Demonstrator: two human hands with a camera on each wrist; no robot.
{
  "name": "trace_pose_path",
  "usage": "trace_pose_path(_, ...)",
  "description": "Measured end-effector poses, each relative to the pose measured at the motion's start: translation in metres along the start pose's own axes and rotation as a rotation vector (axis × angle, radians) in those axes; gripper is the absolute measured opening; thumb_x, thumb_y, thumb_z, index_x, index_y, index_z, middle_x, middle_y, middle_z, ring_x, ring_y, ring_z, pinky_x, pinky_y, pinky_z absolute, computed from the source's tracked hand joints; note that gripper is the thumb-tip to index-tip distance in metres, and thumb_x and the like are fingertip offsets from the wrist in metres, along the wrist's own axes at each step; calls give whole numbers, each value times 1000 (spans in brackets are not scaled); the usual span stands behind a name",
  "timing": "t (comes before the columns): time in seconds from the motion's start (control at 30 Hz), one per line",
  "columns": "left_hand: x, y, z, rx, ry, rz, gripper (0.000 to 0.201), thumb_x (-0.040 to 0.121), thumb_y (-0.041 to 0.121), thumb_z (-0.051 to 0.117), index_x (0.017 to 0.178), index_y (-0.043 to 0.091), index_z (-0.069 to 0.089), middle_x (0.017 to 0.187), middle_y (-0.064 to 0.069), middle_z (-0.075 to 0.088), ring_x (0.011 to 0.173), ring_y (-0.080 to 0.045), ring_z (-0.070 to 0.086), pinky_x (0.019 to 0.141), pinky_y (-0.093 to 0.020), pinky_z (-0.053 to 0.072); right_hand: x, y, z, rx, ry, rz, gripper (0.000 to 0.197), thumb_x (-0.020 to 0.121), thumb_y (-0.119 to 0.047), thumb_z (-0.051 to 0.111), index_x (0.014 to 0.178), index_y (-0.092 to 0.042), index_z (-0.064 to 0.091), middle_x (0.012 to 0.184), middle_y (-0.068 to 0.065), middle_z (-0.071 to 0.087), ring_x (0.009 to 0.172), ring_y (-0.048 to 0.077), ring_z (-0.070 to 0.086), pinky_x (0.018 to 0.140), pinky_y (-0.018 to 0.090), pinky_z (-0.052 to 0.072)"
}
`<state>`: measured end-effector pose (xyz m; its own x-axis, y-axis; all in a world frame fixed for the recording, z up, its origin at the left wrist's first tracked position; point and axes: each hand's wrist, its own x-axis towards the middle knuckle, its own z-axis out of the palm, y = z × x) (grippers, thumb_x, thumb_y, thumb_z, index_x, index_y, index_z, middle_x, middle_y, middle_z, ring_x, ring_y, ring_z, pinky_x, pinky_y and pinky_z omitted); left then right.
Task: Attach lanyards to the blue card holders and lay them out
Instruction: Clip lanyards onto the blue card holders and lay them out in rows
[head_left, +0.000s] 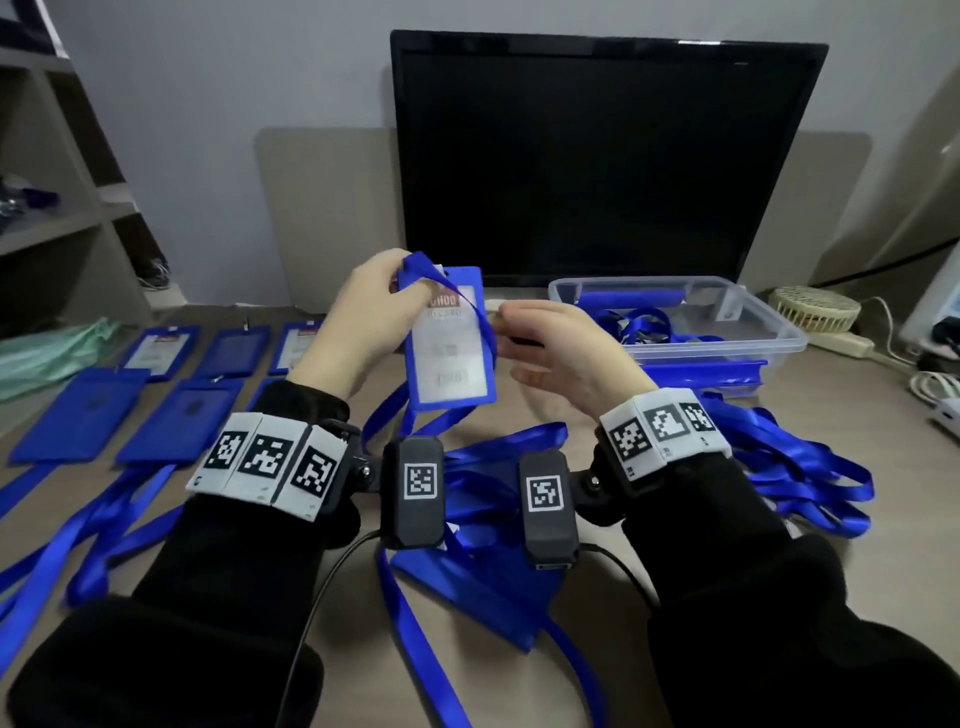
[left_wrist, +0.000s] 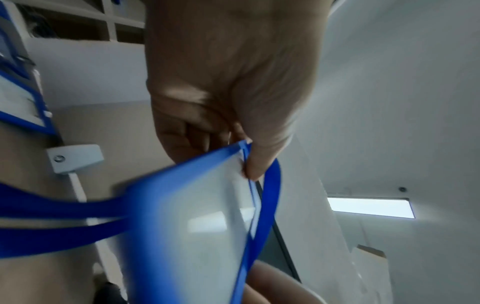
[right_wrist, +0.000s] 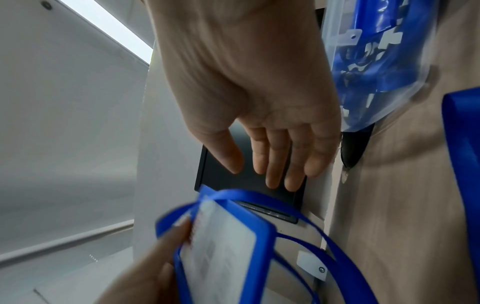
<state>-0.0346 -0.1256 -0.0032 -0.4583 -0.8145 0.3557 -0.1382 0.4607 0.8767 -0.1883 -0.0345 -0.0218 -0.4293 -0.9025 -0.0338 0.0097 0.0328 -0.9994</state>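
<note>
Looking down from the head view, we see the desk carrying a dark monitor at the back, a clear plastic box of blue ribbons to the right, and rows of finished card holders laid flat on the left with their straps trailing toward us. A loose heap of lanyards lies on the desk by our right wrist, and another holder sits under our forearms. Above the middle of the desk, in front of the monitor, we hold the card holder upright in the air, its clear window facing us. Our left hand grips its top left corner, thumb and fingers curled onto the holder and the blue lanyard looped across its top. Our right hand hovers just beside the holder's right edge. The left wrist view adds what the head view cannot show: the thumb pinches the holder's top edge with the ribbon running past it. The right wrist view shows the right fingers straight and relaxed, holding nothing, clear of the holder below them; it also shows the ribbon crossing the holder's top corner, though we cannot tell whether it is clipped on.
</note>
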Motion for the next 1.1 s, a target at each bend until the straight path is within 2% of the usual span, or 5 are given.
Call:
trace_pose_path(0.33,-10,9,16,27,7,107,3,95,25,51,93,26,53,98,5,62,95,-14,64,69,-31,52,-15,-14,-8,-38,-184,-128,26,95,-28,53,113,-13,65,102,6,71,87,14,68,73,26,53)
trace_pose_path(0.5,-8,13,9,-44,-10,51,21,97,19,43,95,10,62,86,-4,69,77,-13,69,64,-34,56,-16,-11,-7,-199,-89,-233,11,94,-20,57,103,-15,58,100,2,72,93,13,71,75,26,58)
trace_pose_path(0.67,1,-3,-15,-93,104,-68,30,92,4,36,85,20,61,82,-3,69,60,-4,66,58,-25,46,-8,-8,-15,-57,89,-248,7,95,-17,56,100,-14,59,96,-1,70,90,13,70,65,23,55)
trace_pose_path(0.87,1,-28,-31,352,-127,-143,69,79,-4,63,140,20,42,107,-6,57,89,-20,56,78,-29,46,-9,-12,-20,-38,167,-350,5,96,-18,53,98,-16,56,95,-5,67,82,4,67,59,16,53)
trace_pose_path(1.1,1,3,-7,374,-66,-65,33,92,42,51,121,29,59,146,2,26,135,-17,26,97,-26,27,-13,-13,-8,-180,-43,-310,7,94,-21,55,98,-18,60,95,-3,70,87,10,69,72,26,55)
